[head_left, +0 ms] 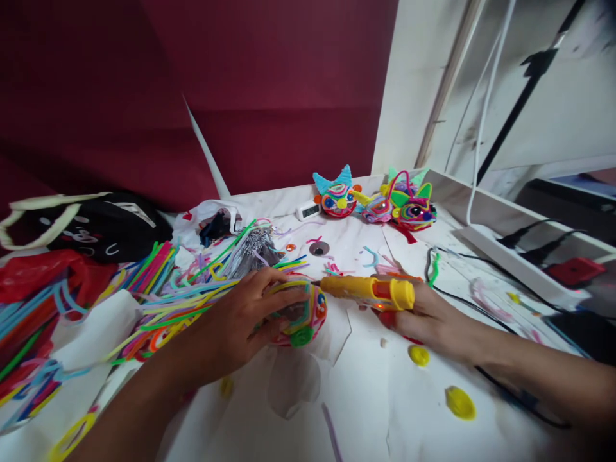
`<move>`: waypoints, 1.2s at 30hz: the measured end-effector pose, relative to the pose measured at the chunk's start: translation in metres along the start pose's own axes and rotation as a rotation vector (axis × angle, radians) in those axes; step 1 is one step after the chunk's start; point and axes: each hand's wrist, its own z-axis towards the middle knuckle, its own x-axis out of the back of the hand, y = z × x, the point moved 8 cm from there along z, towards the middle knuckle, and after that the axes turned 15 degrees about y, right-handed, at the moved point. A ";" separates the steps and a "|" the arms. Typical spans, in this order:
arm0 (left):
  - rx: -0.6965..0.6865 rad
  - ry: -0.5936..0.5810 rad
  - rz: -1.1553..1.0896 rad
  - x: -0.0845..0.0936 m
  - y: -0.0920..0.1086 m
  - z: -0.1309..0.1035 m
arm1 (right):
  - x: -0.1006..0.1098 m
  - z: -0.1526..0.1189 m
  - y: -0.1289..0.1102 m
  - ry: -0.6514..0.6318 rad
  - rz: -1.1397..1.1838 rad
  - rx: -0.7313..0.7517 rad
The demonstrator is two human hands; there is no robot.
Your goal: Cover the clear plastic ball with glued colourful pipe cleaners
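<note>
My left hand (253, 314) is closed around a round craft piece (315, 314) covered in coloured pipe cleaners, with a green coil on its lower front. A yellow hot glue gun (366, 292) is gripped in my right hand (423, 314). Its nozzle points left and meets or nearly meets the upper edge of the craft piece; I cannot tell which. Part of the craft piece is hidden behind my left fingers. Two yellow coils (461, 402) lie on the table near my right forearm.
Bundles of pipe cleaners (149, 269) spread over the left, with a black bag (91, 224) behind. Finished-looking animal heads (337, 196) and a small white timer (308, 210) stand at the back. A power strip (524, 263) and black cable (495, 324) lie right; yellow scissors (72, 436) front left.
</note>
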 end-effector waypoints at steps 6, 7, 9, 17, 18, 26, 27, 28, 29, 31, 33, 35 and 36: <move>-0.006 0.005 -0.011 0.002 0.002 0.001 | -0.003 0.004 0.003 -0.031 0.026 -0.047; -0.004 0.006 -0.015 0.002 0.002 0.001 | -0.004 0.005 0.003 -0.043 0.045 -0.061; 0.003 0.004 -0.023 0.001 0.002 0.001 | -0.005 0.005 0.002 -0.062 0.080 -0.097; 0.016 -0.009 -0.016 -0.001 0.000 0.000 | -0.009 0.007 0.000 -0.111 0.089 -0.124; 0.013 -0.009 -0.017 -0.001 0.000 0.000 | -0.010 0.007 -0.001 -0.115 0.082 -0.124; 0.009 -0.001 -0.029 -0.001 0.000 0.001 | -0.009 0.006 -0.002 -0.120 0.024 -0.111; 0.012 0.001 -0.026 -0.001 0.000 0.001 | -0.009 0.006 -0.002 -0.121 0.015 -0.099; 0.014 0.002 -0.024 -0.001 0.000 0.001 | -0.008 0.007 -0.003 -0.121 0.007 -0.087; 0.015 0.003 -0.022 -0.001 -0.001 0.000 | -0.008 0.007 -0.003 -0.121 0.000 -0.077; 0.009 0.007 -0.019 -0.001 0.000 0.000 | -0.008 0.007 -0.004 -0.121 -0.012 -0.064; 0.000 0.014 -0.016 -0.001 0.000 0.000 | -0.008 0.008 -0.005 -0.124 -0.017 -0.057; -0.006 0.020 -0.015 0.000 0.000 0.001 | -0.008 0.008 -0.008 -0.124 -0.014 -0.043; -0.007 0.019 -0.016 -0.001 0.000 0.001 | -0.007 0.008 -0.010 -0.120 -0.010 -0.035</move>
